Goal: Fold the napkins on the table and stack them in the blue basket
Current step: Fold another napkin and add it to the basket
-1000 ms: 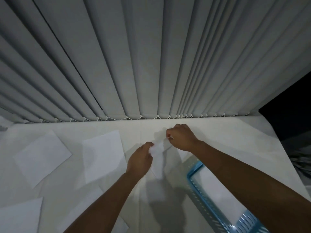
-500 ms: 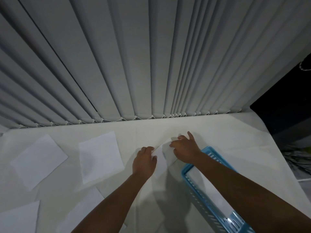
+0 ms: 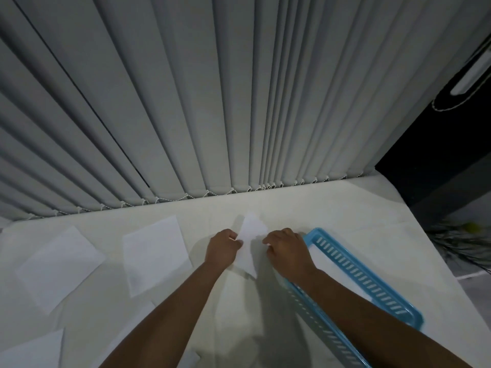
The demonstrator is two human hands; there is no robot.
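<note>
A folded white napkin [image 3: 251,241] lies on the white table [image 3: 345,208] between my hands. My left hand [image 3: 221,248] pinches its left edge with curled fingers. My right hand [image 3: 288,248] has its fingers curled at the napkin's right edge; whether it grips the paper I cannot tell. The blue basket [image 3: 377,288] stands just right of my right hand, with white napkin paper inside, partly hidden by my right forearm. Flat napkins lie to the left: one [image 3: 155,252] near my left arm, one [image 3: 59,266] further left, one [image 3: 32,351] at the bottom left.
Grey vertical blinds [image 3: 212,102] hang along the table's far edge. The table's right edge runs beside a dark area [image 3: 438,181]. Part of another napkin [image 3: 138,322] shows under my left forearm.
The napkin between my hands went from being held up to lying on the table as a narrower folded shape. Both hands now sit at its side edges. The view tilted, showing more of the basket.
</note>
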